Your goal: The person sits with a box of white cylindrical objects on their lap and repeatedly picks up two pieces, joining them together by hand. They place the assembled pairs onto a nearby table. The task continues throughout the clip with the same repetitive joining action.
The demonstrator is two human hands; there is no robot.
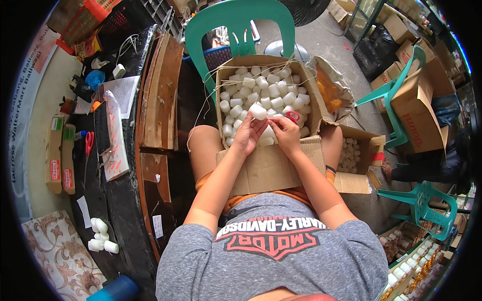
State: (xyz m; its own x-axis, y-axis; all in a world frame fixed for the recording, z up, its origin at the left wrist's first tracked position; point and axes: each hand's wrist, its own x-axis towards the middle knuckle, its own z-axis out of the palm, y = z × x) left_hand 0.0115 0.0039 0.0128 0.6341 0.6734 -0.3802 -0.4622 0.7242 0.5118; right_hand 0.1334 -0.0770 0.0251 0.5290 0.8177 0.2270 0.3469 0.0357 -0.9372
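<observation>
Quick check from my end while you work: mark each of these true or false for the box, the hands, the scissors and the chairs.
1. The cardboard box on the lap holds many white candles. True.
2. The left hand holds a white candle above the box. True.
3. The right hand rests on the black table. False: it is over the box, beside the left hand, with red-handled scissors on it.
4. The chair behind the box is red. False: it is green.
5. Another pair of red scissors lies on the black table at the left. True.
</observation>
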